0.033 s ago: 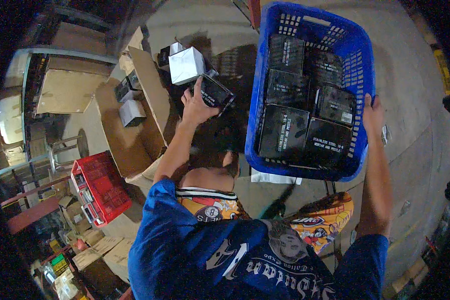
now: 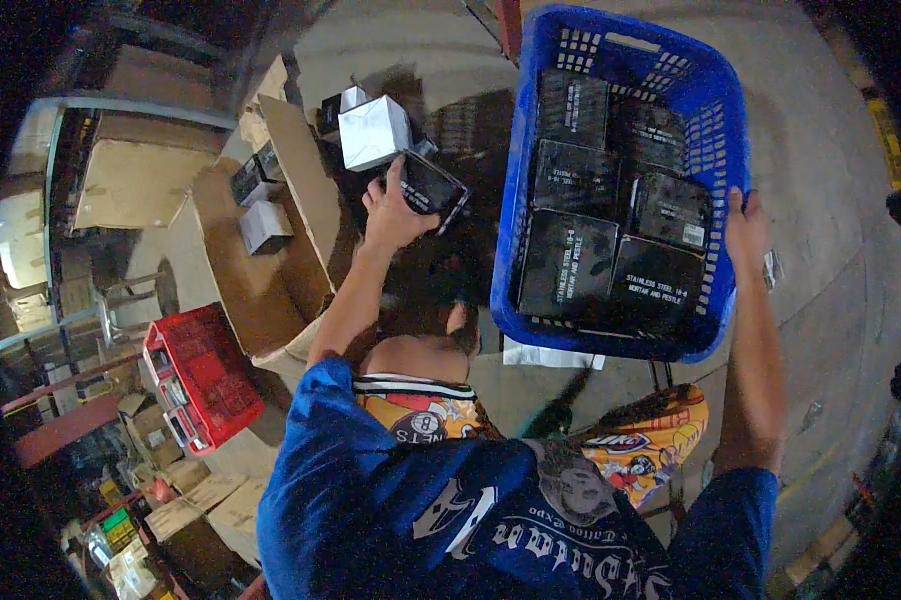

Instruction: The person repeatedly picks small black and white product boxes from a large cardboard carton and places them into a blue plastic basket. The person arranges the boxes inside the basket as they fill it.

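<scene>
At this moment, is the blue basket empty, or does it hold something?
Not empty: the blue basket holds several black boxes, seen through its open top.

Blue basket (image 2: 517, 140): smooth, faintly glossy plastic
Held box (image 2: 428, 186): smooth card, slight sheen
Open carton (image 2: 300, 165): matt cardboard
Red crate (image 2: 215, 365): smooth plastic
Shirt (image 2: 350, 480): matt cloth
Floor (image 2: 815, 190): matt, concrete-like

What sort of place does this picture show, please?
Probably a warehouse or stockroom: in view are a blue plastic crate holding black boxes, a large open carton and a red crate.
</scene>
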The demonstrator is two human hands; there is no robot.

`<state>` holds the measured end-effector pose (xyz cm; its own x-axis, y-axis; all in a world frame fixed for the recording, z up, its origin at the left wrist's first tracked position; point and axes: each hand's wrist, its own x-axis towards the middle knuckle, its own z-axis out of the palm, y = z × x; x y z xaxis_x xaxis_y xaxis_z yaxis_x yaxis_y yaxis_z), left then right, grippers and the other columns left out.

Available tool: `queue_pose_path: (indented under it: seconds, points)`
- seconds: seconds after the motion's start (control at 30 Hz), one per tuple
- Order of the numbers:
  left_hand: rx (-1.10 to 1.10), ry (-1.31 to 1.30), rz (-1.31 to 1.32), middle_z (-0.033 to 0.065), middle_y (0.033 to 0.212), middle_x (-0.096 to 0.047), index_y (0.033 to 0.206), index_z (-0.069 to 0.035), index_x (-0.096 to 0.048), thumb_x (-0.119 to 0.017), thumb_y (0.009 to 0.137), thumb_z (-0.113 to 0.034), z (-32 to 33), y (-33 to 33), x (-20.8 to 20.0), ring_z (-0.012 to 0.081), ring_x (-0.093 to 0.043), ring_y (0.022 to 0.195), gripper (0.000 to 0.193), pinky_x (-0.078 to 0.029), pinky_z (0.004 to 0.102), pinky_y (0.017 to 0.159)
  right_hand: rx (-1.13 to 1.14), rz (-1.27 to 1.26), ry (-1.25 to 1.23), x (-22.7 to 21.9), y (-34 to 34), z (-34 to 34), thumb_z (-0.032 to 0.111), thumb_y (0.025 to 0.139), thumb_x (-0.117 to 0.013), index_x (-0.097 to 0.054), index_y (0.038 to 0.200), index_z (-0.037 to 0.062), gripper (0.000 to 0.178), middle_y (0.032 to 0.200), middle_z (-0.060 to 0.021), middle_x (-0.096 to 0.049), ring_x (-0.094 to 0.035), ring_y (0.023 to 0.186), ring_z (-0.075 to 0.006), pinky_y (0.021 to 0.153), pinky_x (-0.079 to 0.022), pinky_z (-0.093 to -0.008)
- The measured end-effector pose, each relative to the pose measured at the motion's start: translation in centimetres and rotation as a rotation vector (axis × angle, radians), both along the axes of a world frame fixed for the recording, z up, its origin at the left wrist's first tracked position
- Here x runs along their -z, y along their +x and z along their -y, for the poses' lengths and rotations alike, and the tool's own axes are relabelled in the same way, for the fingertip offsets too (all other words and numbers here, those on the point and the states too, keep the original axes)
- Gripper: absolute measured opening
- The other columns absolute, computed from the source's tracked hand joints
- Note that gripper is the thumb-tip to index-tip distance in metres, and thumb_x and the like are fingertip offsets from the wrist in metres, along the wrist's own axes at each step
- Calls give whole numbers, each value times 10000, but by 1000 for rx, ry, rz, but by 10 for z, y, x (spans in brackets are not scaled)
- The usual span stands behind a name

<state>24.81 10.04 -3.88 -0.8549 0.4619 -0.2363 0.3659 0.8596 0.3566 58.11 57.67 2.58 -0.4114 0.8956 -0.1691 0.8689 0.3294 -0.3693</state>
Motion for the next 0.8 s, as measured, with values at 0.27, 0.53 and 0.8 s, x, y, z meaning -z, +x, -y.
queue_pose_path:
  seconds: [0.27, 0.53, 0.8]
  points:
    - [-445, 1159, 762, 110, 1349, -552, 1503, -85, -357, -757, 813, -303, 8, -13, -36, 263, -583, 1192, 827, -494, 416, 1029, 2, -143, 79, 3, -2, 9, 509, 1043, -469, -555, 1339, -46, 635, 1266, -338, -627, -596, 1206, -500, 984, -486, -527]
    - [-366, 1175, 1243, 149, 1169, -692, 1320, -33, -591, -748, 725, -487, -69, 1, -113, 319, -691, 1031, 764, -556, 458, 943, 9, -131, 91, 18, 0, -1, 518, 1039, -458, -538, 1363, -10, 625, 1209, -328, -649, -625, 1129, -507, 969, -498, -563]
    - [651, 614, 970, 163, 1339, -514, 1469, -113, -371, -762, 776, -470, -184, 88, -129, 258, -495, 1247, 871, -378, 398, 1099, 61, -5, -14, 3, -2, 4, 515, 1031, -466, -507, 1436, 40, 625, 1206, -300, -668, -644, 1110, -485, 968, -493, -534]
